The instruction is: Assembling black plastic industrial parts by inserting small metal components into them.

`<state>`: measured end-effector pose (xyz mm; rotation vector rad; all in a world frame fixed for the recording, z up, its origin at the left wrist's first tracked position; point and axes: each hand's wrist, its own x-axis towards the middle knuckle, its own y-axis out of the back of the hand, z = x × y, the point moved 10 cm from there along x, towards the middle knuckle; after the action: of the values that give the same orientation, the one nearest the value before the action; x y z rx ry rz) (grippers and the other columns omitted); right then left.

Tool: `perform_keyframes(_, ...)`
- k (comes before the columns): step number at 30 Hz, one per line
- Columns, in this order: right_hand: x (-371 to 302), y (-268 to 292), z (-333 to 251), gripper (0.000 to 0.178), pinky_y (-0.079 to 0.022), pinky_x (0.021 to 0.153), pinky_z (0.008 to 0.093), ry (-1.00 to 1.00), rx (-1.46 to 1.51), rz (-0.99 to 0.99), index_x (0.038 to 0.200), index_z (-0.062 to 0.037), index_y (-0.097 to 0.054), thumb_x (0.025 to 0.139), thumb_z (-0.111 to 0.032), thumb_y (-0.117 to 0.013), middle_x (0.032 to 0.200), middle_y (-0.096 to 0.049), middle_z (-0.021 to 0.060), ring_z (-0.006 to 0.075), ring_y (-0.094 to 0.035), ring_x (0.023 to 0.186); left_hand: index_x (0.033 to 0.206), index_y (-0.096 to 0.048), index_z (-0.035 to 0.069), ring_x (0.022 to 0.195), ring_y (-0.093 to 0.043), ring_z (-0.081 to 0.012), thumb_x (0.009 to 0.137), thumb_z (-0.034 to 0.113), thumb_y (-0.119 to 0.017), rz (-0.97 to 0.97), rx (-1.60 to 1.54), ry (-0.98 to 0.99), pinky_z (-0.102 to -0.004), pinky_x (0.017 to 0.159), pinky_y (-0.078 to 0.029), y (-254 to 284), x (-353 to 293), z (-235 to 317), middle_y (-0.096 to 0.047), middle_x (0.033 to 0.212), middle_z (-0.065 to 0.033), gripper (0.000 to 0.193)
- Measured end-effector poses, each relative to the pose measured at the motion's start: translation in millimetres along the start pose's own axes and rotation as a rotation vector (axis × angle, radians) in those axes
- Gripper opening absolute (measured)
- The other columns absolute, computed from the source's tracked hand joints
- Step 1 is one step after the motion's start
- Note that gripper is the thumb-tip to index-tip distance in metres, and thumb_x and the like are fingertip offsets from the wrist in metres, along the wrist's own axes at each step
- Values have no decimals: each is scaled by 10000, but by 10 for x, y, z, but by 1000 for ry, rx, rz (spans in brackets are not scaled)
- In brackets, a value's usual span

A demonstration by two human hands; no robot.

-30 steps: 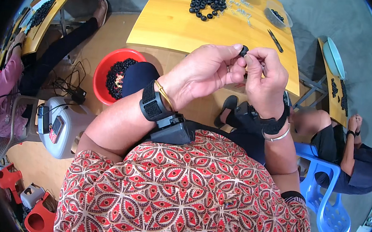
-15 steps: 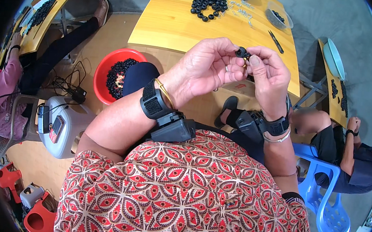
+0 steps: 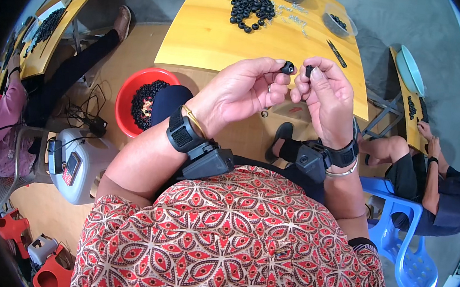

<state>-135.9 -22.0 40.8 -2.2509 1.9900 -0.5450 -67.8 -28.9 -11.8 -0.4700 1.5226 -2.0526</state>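
Note:
Close to the table's front edge, my left hand (image 3: 254,88) pinches a small round black part with a light-centred hole (image 3: 287,67) between thumb and forefinger. Just to its right, my right hand (image 3: 327,94) pinches a smaller black piece (image 3: 309,71), partly hidden by the thumb. The two pieces are apart. Beyond my hands, a heap of round black parts (image 3: 247,5) lies on the yellow wooden table (image 3: 195,36). Small clear pieces (image 3: 297,21) are scattered beside it. Dark tweezers (image 3: 336,53) lie near the table's right edge.
Two clear bowls (image 3: 352,29) with black parts stand at the far right of the table. A red basin (image 3: 128,88) of black parts sits at left. Nearby are a grey-white stool (image 3: 82,180) and a blue chair (image 3: 416,269). Other people sit on both sides.
My hands have drawn apart; before, their fingertips met around the black pieces. Each now holds one separately. The person at right has moved a hand onto the side table.

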Motion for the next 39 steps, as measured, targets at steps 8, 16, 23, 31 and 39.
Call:
perform_keyframes(8,-7,-34,44,166,-458,591,255,-65,31,-13,974,42,-500,852,-51,-438,722,-505,51,103,-490,636,866,-504,-36,601,-501,-113,839,108,-473,13,129,-91,-199,520,-450,-42,-42,97,-520,727,-61,150)
perform_keyframes(16,-24,-29,-7,125,-438,543,231,-49,-20,24,914,36,-505,836,-57,-473,667,-492,36,105,-481,568,870,-523,-28,600,-508,-94,840,129,-482,18,282,-144,-177,508,-443,-82,-61,128,-531,752,-51,166)
perform_keyframes(23,-12,-8,-8,96,-415,476,206,-16,-60,19,862,21,-501,822,-65,-510,637,-477,27,81,-454,532,864,-539,-14,604,-511,-95,832,143,-494,1,359,-161,-192,527,-448,-92,-68,131,-534,729,-33,167)
perform_keyframes(31,-11,21,6,112,-420,501,236,-51,-171,5,904,2,-492,834,-85,-504,705,-507,45,90,-451,589,889,-546,-13,612,-521,-98,839,147,-480,-3,342,-164,-211,550,-460,-81,-52,118,-542,728,-35,180)
perform_keyframes(39,9,16,-47,86,-437,451,207,16,-111,8,839,26,-479,812,-45,-520,673,-520,58,82,-475,529,895,-551,-8,607,-532,-104,852,168,-477,-32,365,-154,-215,558,-466,-71,-43,106,-558,739,-36,196)
